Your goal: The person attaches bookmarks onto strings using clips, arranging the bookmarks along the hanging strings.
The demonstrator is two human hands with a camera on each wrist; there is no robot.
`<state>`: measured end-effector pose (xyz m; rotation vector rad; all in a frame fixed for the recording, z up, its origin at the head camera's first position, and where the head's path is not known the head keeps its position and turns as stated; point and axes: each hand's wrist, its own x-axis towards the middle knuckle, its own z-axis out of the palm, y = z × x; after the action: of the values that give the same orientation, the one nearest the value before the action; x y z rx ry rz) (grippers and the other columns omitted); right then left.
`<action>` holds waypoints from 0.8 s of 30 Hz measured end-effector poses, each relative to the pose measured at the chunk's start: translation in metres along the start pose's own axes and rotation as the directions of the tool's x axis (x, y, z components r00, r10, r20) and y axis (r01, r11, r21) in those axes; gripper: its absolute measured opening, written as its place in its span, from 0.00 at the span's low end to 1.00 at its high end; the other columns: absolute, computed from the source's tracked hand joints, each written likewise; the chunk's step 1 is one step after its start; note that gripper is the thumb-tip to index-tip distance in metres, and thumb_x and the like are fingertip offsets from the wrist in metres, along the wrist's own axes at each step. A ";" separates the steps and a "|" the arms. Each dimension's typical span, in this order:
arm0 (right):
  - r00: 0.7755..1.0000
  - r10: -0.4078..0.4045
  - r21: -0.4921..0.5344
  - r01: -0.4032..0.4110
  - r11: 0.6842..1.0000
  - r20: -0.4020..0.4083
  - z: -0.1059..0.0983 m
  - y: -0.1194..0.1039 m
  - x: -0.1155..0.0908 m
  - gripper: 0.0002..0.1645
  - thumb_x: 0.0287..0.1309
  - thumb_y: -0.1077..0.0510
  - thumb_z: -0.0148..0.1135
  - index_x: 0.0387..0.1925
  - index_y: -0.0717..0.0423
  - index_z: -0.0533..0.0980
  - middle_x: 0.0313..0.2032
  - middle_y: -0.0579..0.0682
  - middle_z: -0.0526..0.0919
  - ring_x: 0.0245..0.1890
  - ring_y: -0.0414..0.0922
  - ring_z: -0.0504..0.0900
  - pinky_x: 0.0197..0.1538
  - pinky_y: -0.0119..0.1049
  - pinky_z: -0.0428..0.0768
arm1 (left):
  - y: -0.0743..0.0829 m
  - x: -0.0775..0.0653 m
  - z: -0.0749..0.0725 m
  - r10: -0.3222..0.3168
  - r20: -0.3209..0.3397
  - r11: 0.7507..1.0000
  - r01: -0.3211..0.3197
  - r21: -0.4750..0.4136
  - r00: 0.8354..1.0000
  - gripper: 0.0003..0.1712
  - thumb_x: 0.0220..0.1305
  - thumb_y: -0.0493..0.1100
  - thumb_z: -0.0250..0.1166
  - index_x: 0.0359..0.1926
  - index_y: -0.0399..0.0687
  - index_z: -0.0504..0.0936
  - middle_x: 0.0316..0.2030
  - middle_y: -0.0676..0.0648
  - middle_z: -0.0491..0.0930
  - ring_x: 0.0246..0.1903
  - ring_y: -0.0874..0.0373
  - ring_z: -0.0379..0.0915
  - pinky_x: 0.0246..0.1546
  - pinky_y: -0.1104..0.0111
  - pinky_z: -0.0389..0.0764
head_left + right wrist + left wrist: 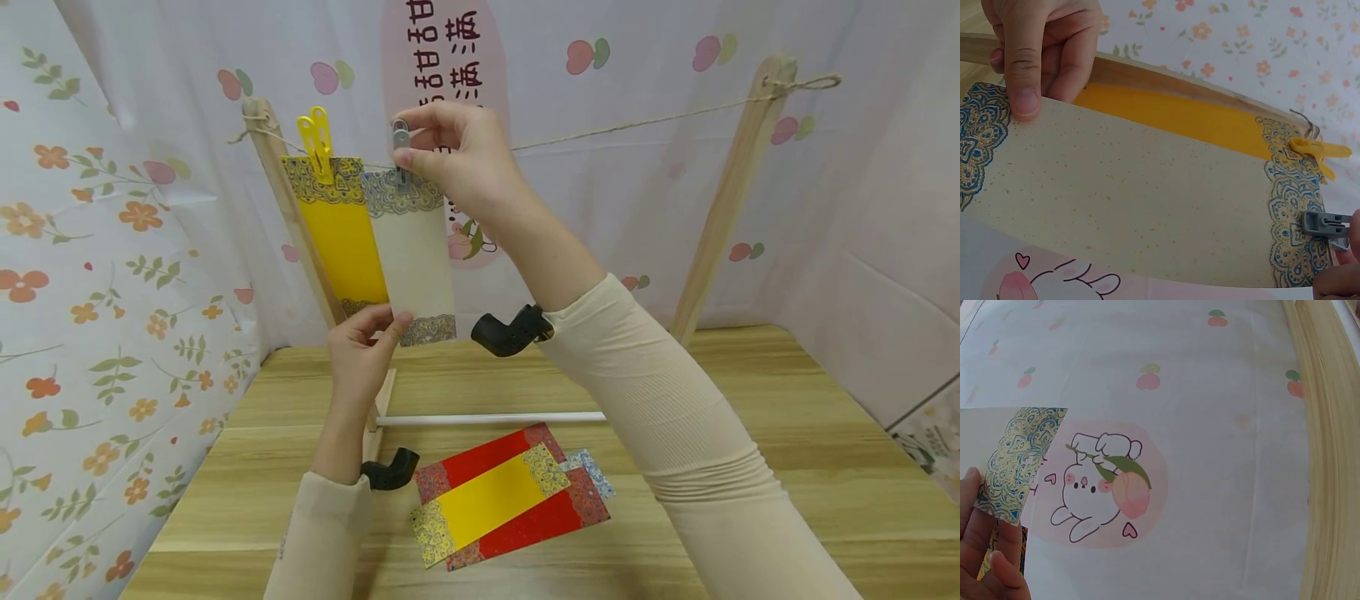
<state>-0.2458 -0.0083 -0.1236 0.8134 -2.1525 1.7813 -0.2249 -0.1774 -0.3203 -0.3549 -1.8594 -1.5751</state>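
A cream card point(412, 258) with blue-and-gold lace-patterned ends hangs upright at the twine point(637, 127). My left hand point(362, 354) pinches its lower left edge, thumb on the front face and fingers behind. At the top, my right hand point(468, 158) grips a grey clothespin point(402, 137) between thumb and fingers. In the right wrist view the grey clothespin point(1321, 225) sits over the card's patterned end. Just left, a yellow card point(341, 242) hangs from the twine by a yellow clothespin point(318, 146), partly covered by the cream one.
Two wooden posts point(723, 192) carry the twine, with a white rod point(487, 419) low between them. On the wooden table point(225, 500) lies an overlapping pile: a yellow card point(491, 504), two red cards point(536, 521) and a blue-patterned card point(592, 473). A printed curtain point(600, 217) hangs behind.
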 end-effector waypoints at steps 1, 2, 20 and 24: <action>1.000 -0.002 -0.001 0.002 1.000 0.001 0.000 0.000 0.000 0.20 0.61 0.64 0.67 0.56 0.57 0.80 0.34 0.47 0.81 0.38 0.42 0.77 0.41 0.29 0.74 | -0.001 -0.001 -0.001 -0.006 0.001 1.000 0.006 0.013 1.000 0.07 0.60 0.33 0.70 0.37 0.30 0.86 0.26 0.69 0.83 0.27 0.72 0.76 0.21 0.80 0.70; 1.000 -0.004 -0.002 0.004 1.000 0.003 -0.001 0.001 0.000 0.21 0.61 0.64 0.67 0.56 0.57 0.80 0.34 0.47 0.82 0.38 0.42 0.77 0.41 0.29 0.74 | -0.001 -0.001 -0.002 -0.014 0.000 1.000 0.014 0.026 1.000 0.07 0.60 0.34 0.70 0.38 0.31 0.87 0.27 0.70 0.83 0.28 0.72 0.76 0.22 0.80 0.72; 0.999 -0.013 -0.074 0.017 0.997 0.048 -0.004 0.000 -0.006 0.23 0.64 0.60 0.65 0.60 0.50 0.77 0.42 0.49 0.85 0.11 0.42 0.62 0.18 0.29 0.69 | 0.000 -0.013 -0.014 -0.106 -0.011 0.984 0.107 0.143 0.994 0.08 0.61 0.37 0.71 0.39 0.35 0.88 0.30 0.56 0.87 0.31 0.73 0.77 0.23 0.79 0.74; 0.998 -0.024 -0.070 0.028 0.997 0.051 -0.007 0.001 -0.009 0.23 0.64 0.60 0.65 0.61 0.50 0.76 0.46 0.49 0.85 0.10 0.42 0.63 0.19 0.30 0.72 | -0.002 -0.014 -0.016 -0.081 0.000 0.983 0.080 0.163 0.997 0.07 0.60 0.36 0.71 0.38 0.37 0.88 0.28 0.60 0.86 0.30 0.72 0.76 0.21 0.80 0.71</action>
<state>-0.2403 0.0014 -0.1274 0.8740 -2.2120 1.6797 -0.2110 -0.1906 -0.3298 -0.2137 -2.0143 -1.4623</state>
